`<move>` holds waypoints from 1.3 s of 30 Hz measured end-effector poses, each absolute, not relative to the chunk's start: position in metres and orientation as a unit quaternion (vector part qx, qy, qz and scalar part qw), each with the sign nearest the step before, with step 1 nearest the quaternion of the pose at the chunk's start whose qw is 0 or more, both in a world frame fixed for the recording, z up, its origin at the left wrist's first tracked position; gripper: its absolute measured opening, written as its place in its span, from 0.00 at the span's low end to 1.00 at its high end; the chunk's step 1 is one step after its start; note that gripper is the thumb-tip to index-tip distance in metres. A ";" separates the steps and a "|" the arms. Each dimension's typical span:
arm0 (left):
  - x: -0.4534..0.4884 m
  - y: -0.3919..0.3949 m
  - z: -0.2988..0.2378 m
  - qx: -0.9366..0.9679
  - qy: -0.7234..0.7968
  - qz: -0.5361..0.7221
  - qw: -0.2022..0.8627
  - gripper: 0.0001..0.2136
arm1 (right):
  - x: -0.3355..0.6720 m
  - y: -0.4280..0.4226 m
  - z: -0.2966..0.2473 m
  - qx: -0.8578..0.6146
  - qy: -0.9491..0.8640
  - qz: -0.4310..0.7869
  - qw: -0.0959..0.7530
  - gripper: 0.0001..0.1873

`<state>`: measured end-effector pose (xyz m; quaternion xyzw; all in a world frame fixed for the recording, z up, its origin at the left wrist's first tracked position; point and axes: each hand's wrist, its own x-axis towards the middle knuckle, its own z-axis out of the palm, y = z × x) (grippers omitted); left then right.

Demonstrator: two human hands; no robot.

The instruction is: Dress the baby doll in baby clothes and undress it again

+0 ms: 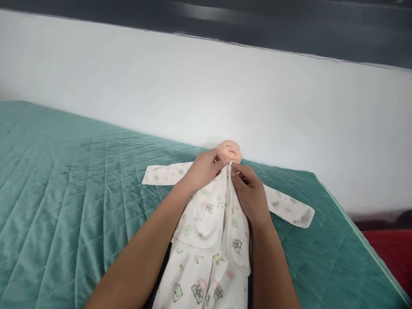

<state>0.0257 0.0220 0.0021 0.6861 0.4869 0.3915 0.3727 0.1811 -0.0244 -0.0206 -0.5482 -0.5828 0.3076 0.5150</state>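
Note:
A baby doll [230, 150] lies face up in a white printed jacket [201, 214] and matching trousers [196, 279]. The jacket's sleeves spread out to both sides. Its front edges hang apart below the collar, and a button [222, 206] shows on the left one. My left hand [209, 167] pinches the left front edge at the neck. Just across from it, my right hand [247, 180] has its fingers closed on the right front edge near the collar. The fingertips almost meet under the doll's chin; what lies between them is partly hidden.
A green quilted cover [80, 193] lies under the doll, its piped edge running down on the right. Behind the doll's head stands a white wall [161, 86] with a dark band [225, 21] above. Something red [389, 249] lies beyond the right edge.

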 end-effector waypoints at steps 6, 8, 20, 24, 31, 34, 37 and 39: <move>0.033 0.021 0.004 0.709 0.504 0.401 0.287 0.05 | 0.179 -0.025 -0.021 -0.548 -0.571 0.311 0.526 0.16; 0.030 0.021 0.006 0.715 0.515 0.378 0.283 0.05 | 0.179 -0.024 -0.021 -0.550 -0.572 0.316 0.520 0.16; 0.030 0.019 0.006 0.721 0.515 0.369 0.279 0.06 | 0.177 -0.025 -0.017 -0.572 -0.571 0.316 0.497 0.17; 0.034 0.018 0.003 0.706 0.490 0.418 0.295 0.05 | 0.178 -0.025 -0.019 -0.565 -0.570 0.316 0.506 0.16; 0.033 0.019 0.004 0.697 0.463 0.408 0.364 0.05 | 0.176 -0.025 -0.022 -0.555 -0.562 0.305 0.531 0.17; 0.028 0.022 0.002 0.695 0.449 0.387 0.407 0.05 | 0.175 -0.025 -0.023 -0.558 -0.573 0.306 0.517 0.17; 0.022 0.023 0.001 0.679 0.430 0.375 0.461 0.03 | 0.176 -0.023 -0.024 -0.556 -0.585 0.304 0.506 0.17; 0.019 0.022 0.001 0.666 0.423 0.376 0.486 0.01 | 0.176 -0.021 -0.026 -0.560 -0.593 0.285 0.503 0.17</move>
